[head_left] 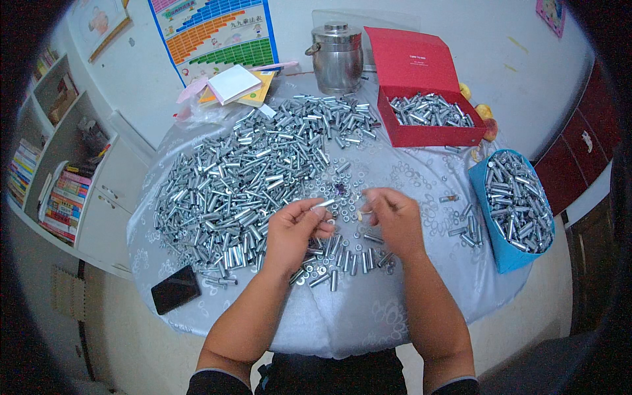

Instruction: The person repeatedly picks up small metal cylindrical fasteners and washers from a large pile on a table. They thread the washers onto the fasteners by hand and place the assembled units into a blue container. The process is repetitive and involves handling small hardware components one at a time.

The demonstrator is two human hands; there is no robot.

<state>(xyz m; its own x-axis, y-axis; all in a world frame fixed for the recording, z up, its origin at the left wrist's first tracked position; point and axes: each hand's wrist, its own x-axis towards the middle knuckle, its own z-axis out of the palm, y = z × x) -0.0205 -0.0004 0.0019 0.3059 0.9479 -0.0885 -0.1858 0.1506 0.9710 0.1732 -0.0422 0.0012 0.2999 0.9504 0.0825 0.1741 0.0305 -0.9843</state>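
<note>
On my feed, the left hand (293,230) has a small metal cylinder (326,203) pinched between thumb and index finger, other fingers loosely curled. Cylinder's held above the worktop (355,326); long axis near level, running left-right, free end toward the right hand (398,220) and tipped slightly up. Right hand is just across the gap, half closed, fingers curled; blurred, so I can't tell if it grips anything. Big pile of metal parts (243,184) at left, blue bin (498,247) of similar parts at right.
</note>
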